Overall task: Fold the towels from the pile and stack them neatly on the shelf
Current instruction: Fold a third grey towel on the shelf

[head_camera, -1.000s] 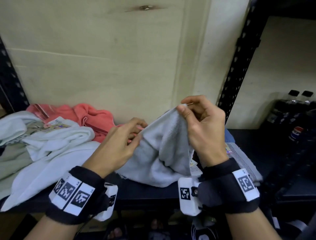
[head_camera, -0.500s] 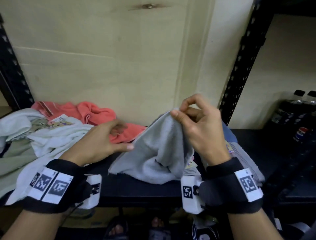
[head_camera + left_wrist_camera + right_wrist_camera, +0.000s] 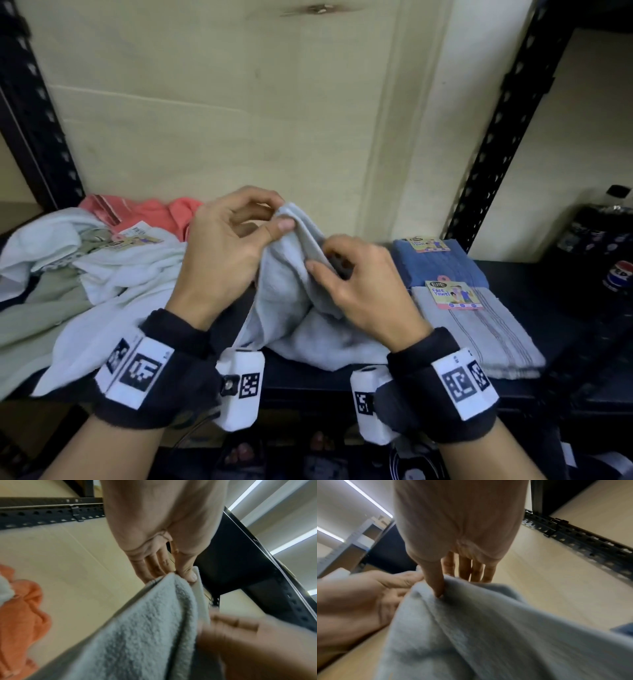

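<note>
The left hand (image 3: 229, 246) has taken over the raised corner of the grey towel (image 3: 291, 308), pinching it, while the right hand (image 3: 363, 291) has slid down to pinch the edge. The towel hangs bunched over the shelf (image 3: 534, 274), so spreading probably comes next, between the pile (image 3: 102, 270) and folded stack (image 3: 479, 329).

**A Dark Shelf by a Pale Wall**

A pale wooden board (image 3: 219, 113) stands at the back, with a small dark knot (image 3: 317, 8) near its top. Black metal posts (image 3: 493, 137) with rows of holes stand up at the sides. The shelf (image 3: 534, 274) is black and flat. To the right is a cream wall (image 3: 589, 130), and dark bottles (image 3: 613, 246) stand there in the shade. Long white lights (image 3: 291, 542) shine on the ceiling above. The room is rather dim.
</note>
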